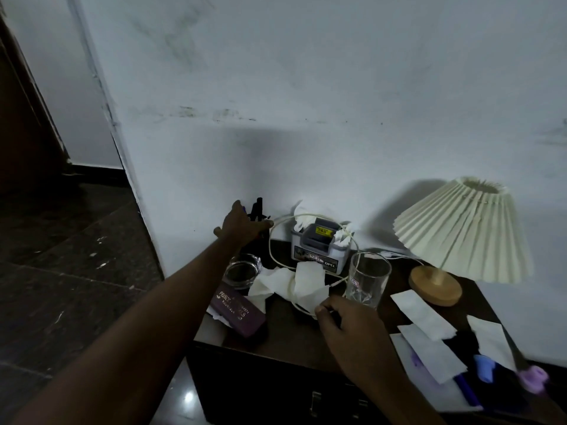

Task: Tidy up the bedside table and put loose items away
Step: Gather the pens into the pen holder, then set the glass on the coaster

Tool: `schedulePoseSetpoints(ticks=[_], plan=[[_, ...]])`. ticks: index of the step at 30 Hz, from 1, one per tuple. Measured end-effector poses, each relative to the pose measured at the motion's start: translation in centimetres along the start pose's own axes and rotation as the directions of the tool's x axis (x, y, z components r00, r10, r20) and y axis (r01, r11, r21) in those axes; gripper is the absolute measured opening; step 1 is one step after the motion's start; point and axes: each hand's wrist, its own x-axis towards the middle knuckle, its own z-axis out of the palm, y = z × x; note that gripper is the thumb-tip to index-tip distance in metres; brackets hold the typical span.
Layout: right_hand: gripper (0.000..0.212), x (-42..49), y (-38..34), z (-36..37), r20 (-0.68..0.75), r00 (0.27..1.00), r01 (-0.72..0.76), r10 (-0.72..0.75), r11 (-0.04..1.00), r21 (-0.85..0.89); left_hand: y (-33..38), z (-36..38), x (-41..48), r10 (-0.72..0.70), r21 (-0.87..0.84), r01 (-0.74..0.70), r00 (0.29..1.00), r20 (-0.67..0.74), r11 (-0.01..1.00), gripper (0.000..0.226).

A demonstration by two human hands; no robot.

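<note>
On the dark bedside table [288, 332], my left hand [242, 223] reaches to the back left, fingers spread over a dark holder of black pens [257, 210]. My right hand [343, 320] sits at the table's middle, its fingertips curled and pinching a loop of white cable [276, 228] that runs around a grey box [319, 250]. Crumpled white tissues [294, 282] lie under the cable, just beyond my right fingers. A purple box [239, 308] lies at the front left, with a glass ashtray [242, 269] behind it.
An empty drinking glass [368, 277] stands close to my right hand. A pleated lamp [463, 231] on a wooden base fills the back right. Flat white papers [425, 315] and small blue and purple items [484, 366] cover the right front. The wall is directly behind.
</note>
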Motion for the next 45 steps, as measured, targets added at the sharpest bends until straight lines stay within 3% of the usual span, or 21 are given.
schedulePoseSetpoints(ticks=[6, 13, 22, 34, 40, 43, 45], plan=[[0.025, 0.2, 0.0, 0.0, 0.086, 0.996, 0.013, -0.009, 0.999, -0.045, 1.3, -0.2, 1.1, 0.151, -0.062, -0.153, 0.987, -0.05, 0.986, 0.082], [0.028, 0.4, 0.5, 0.3, 0.088, 0.996, 0.018, -0.011, 0.996, -0.083, 2.3, -1.8, 2.4, 0.326, 0.092, -0.328, 0.945, 0.037, 0.94, 0.039], [0.027, 0.3, 0.6, 0.9, 0.109, 0.994, 0.029, -0.02, 0.996, -0.082, 2.0, -3.1, 3.6, 0.275, 0.055, -0.282, 0.956, 0.104, 0.958, 0.037], [0.025, 0.1, 0.2, 0.5, 0.105, 0.994, 0.037, -0.027, 0.995, -0.091, 1.2, -4.6, 2.7, 0.216, 0.025, -0.218, 0.973, 0.087, 0.976, 0.062], [0.018, 0.1, 0.6, 0.6, 0.069, 0.996, 0.069, -0.061, 0.989, -0.127, 1.5, -6.7, -5.0, 0.344, 0.01, -0.351, 0.91, -0.231, 0.936, 0.028], [0.015, -0.3, 0.6, 0.6, 0.075, 0.993, 0.104, -0.093, 0.983, -0.149, -0.8, -7.0, -9.6, 0.344, 0.168, -0.33, 0.936, -0.068, 0.929, 0.023], [0.013, -0.5, 0.4, 0.1, 0.012, 0.991, 0.135, -0.134, 0.977, -0.168, -3.3, -6.7, -12.1, 0.209, 0.331, -0.221, 0.975, 0.072, 0.917, 0.021]])
